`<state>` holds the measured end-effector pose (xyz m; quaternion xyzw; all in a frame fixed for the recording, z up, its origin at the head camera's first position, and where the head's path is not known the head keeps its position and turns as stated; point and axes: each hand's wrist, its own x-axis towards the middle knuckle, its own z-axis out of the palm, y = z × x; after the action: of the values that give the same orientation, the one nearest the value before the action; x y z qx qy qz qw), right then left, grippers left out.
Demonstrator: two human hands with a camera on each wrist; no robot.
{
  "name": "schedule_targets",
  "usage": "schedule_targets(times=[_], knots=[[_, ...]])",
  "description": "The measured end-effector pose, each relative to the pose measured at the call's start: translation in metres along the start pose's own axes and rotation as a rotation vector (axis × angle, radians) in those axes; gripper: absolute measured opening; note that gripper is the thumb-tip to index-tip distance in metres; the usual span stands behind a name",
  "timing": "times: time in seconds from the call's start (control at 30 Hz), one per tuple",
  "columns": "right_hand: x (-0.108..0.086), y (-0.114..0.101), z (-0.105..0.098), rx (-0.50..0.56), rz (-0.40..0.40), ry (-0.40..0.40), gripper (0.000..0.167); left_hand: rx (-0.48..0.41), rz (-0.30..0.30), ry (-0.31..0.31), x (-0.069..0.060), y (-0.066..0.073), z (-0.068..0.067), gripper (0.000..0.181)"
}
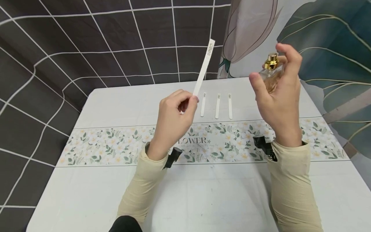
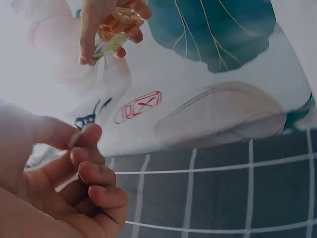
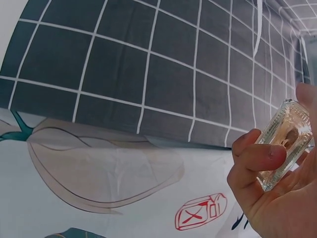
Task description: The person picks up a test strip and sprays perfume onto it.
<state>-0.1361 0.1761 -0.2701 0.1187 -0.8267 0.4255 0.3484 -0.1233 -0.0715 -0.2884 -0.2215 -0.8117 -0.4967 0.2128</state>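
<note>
Between thumb and fingertips, my left hand (image 1: 175,120) pinches the lower end of a long white perfume test strip (image 1: 204,67), which tilts up to the right with lettering at its top. My right hand (image 1: 280,100) grips a clear glass perfume bottle (image 1: 271,79) with a gold spray nozzle, index finger raised above the nozzle. Bottle and strip are apart, both above the table. In the right wrist view, fingers wrap the faceted bottle (image 3: 285,141); its nozzle is out of sight. The left wrist view shows the bottle's amber liquid (image 2: 119,24) beyond my left fingers.
Three more white test strips, a left one (image 1: 203,104), a middle one (image 1: 217,106) and a right one (image 1: 230,106), lie side by side on the white table (image 1: 211,196). A floral printed band (image 1: 107,146) crosses the tabletop. Dark checked cloth (image 1: 116,38) hangs behind.
</note>
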Motion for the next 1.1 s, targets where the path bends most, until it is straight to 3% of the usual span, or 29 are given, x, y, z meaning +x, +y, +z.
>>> schedule_targets(times=[0.17,0.27,0.4,0.5,0.8,1.1], knots=[[0.001,0.003,-0.002,-0.008,0.005,-0.008,0.057,-0.232,-0.23,0.0,0.01,-0.024,0.004,0.017],[0.001,0.004,-0.003,0.01,0.056,-0.021,0.059,-0.324,-0.353,-0.018,0.016,-0.04,0.008,0.02],[0.003,0.006,-0.006,0.035,0.132,-0.087,0.064,-0.381,-0.515,-0.077,0.02,-0.057,0.016,0.021],[0.006,0.009,-0.009,0.029,0.146,-0.14,0.065,-0.408,-0.612,-0.119,0.022,-0.07,0.022,0.023],[0.01,0.032,-0.008,-0.048,0.233,-0.257,0.068,-0.457,-0.8,-0.138,0.018,-0.108,0.04,0.026],[0.01,0.07,0.002,-0.112,0.273,-0.523,0.069,-0.454,-0.899,-0.143,0.01,-0.137,0.052,0.027]])
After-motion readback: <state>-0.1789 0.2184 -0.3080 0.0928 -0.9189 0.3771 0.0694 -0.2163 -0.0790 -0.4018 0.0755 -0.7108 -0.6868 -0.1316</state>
